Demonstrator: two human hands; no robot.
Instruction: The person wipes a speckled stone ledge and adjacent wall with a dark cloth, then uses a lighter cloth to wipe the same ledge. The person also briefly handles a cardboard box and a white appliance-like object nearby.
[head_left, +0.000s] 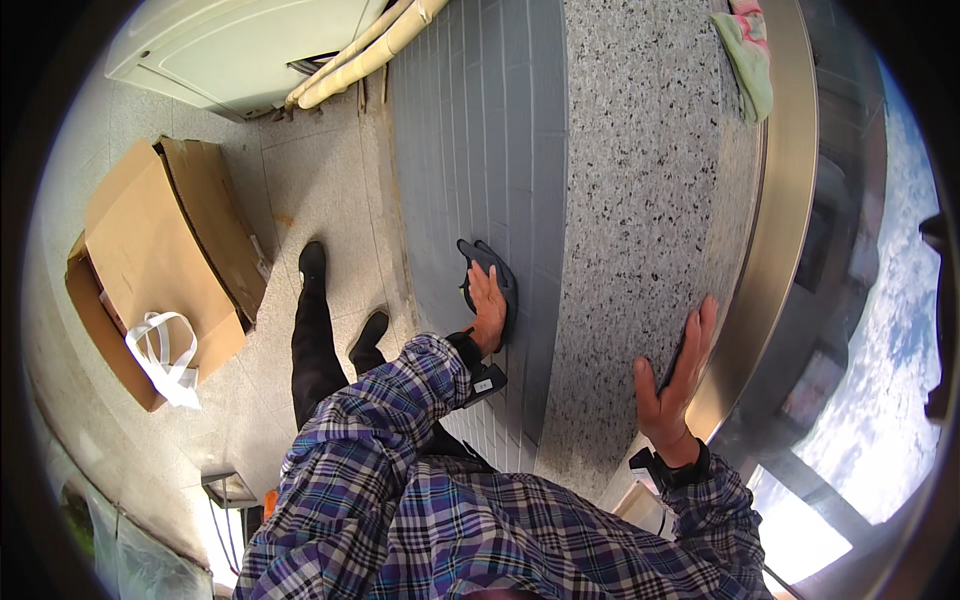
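My left hand (489, 300) presses a dark folded cloth (511, 289) flat against the grey tiled wall (480, 150); its fingers point away from me. Over the speckled stone ledge (637, 150), beside the metal window frame, my right hand (679, 382) is spread, thumb apart from the fingers. A thin dark strip shows between that thumb and the fingers; whether it is an object or shadow I cannot tell. Both wrists wear black bands with small devices. A pale green and pink cloth (750, 67) lies at the far end of the ledge.
A cardboard box (150, 232) with white straps (161, 352) on it stands on the tiled floor at left. Beyond it are a cream-coloured casing (247, 52) and wrapped pipes (367, 60). The metal window frame (772, 247) and glass run along the right. A lamp-like fixture (229, 489) stands lower left.
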